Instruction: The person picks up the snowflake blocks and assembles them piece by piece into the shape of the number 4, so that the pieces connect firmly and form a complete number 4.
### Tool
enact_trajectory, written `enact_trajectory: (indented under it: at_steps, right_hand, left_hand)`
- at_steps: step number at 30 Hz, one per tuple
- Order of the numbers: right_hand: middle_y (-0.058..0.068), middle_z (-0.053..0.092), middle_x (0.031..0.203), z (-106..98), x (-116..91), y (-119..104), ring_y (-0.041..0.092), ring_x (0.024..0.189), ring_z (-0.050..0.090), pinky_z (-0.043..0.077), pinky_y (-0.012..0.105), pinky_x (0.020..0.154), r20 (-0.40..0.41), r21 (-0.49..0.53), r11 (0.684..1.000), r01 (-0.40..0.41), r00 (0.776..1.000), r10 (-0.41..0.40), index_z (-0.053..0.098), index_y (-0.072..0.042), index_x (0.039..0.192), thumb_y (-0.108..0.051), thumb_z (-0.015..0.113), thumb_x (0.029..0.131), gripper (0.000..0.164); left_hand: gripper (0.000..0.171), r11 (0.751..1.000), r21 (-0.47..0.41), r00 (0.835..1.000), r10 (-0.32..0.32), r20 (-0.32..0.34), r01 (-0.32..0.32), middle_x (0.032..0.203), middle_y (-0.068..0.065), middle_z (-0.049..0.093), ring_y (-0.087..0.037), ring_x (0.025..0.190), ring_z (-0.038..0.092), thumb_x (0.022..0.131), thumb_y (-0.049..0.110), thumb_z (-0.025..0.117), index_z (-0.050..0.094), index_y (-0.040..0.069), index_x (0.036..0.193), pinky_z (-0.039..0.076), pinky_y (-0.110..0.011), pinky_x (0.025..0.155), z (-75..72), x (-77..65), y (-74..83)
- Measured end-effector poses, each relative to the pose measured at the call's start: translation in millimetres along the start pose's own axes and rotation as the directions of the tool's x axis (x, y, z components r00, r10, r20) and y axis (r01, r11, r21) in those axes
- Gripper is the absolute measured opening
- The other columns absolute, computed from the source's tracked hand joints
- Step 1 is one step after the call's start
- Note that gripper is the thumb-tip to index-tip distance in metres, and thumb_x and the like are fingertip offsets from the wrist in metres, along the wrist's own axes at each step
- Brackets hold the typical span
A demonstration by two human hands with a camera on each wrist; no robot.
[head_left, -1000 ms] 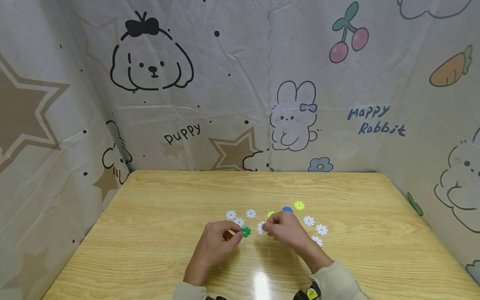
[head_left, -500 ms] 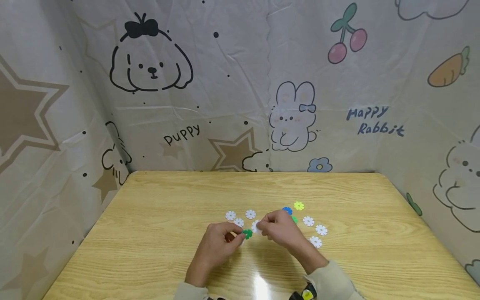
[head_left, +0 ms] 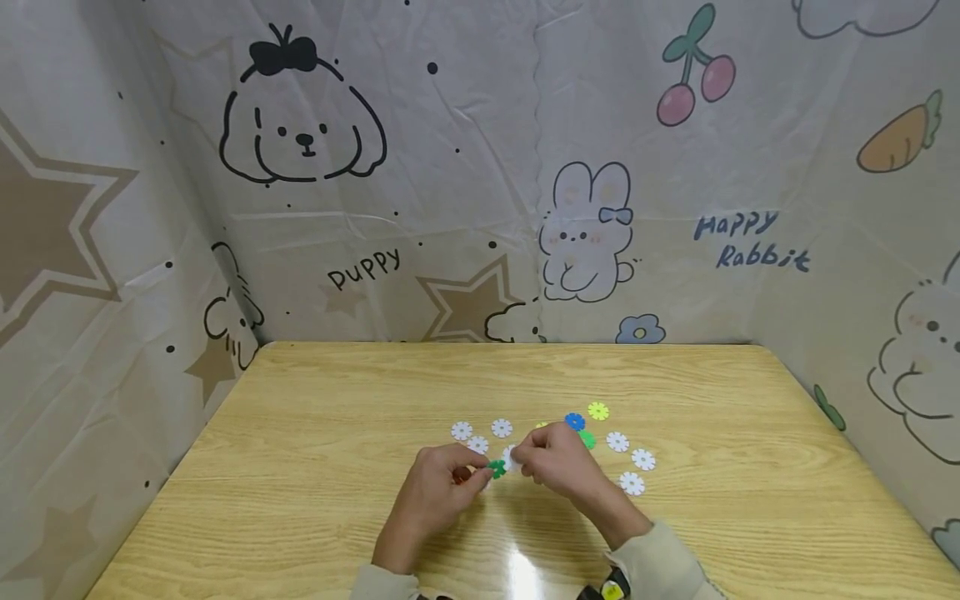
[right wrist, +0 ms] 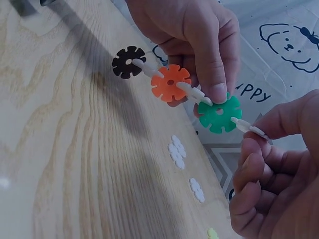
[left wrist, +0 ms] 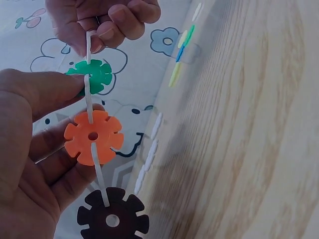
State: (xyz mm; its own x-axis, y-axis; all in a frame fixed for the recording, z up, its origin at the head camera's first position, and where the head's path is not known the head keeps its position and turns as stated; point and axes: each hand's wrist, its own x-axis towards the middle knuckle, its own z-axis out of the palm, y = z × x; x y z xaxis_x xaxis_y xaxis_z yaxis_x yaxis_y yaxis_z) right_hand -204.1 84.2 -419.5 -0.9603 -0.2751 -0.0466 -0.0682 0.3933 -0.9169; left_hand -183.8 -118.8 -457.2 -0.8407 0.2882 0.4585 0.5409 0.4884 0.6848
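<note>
A chain of notched snowflake discs hangs between my hands. My left hand [head_left: 442,487] pinches the green disc [right wrist: 227,123] between thumb and fingers. Behind it, the orange disc [left wrist: 107,128] lies over the curled fingers, and the black disc [left wrist: 133,214] hangs at the chain's far end. White discs, seen edge-on, link these coloured ones through their slots. My right hand [head_left: 566,467] pinches another white disc [right wrist: 243,125] by its edge, and its opposite edge sits at a slot in the green rim. In the head view the hands cover most of the chain.
Loose discs lie on the wooden table [head_left: 337,400]: several white ones, such as the white disc [head_left: 461,431] at left and the white disc [head_left: 642,459] at right. A blue disc [head_left: 574,422], a yellow disc [head_left: 598,411] and a light green disc [head_left: 588,440] lie beyond my right hand.
My right hand has moved left, bringing its white disc up against the green disc. My left hand has shifted only slightly to the right, keeping its pinch on the green disc.
</note>
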Motion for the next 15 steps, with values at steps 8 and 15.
enact_trajectory:
  at_steps: [8,15]
  right_hand:
    - [0.004,0.063,0.072,4.0,0.9,2.5,0.012,0.057,0.047,0.035,0.023,0.048,-0.020,0.015,1.000,0.021,1.000,-0.021,0.067,0.004,0.071,-0.009,0.064,0.087,0.020]
    - [0.002,0.059,0.067,9.3,-0.4,0.0,0.011,0.054,0.040,0.030,0.023,0.046,-0.103,0.054,0.998,0.025,0.995,-0.020,0.065,0.003,0.071,-0.008,0.064,0.090,0.022]
  left_hand:
    - [0.005,1.000,-0.006,0.999,0.021,-0.047,-0.021,0.083,0.002,0.073,-0.004,0.067,0.059,0.084,0.007,0.079,0.079,0.011,0.082,0.051,-0.024,0.060,2.0,-0.4,-0.6]
    - [0.002,0.999,0.002,0.990,0.046,-0.132,-0.046,0.083,-0.001,0.074,-0.005,0.067,0.061,0.082,0.005,0.080,0.078,0.006,0.082,0.052,-0.024,0.059,5.3,1.3,1.3]
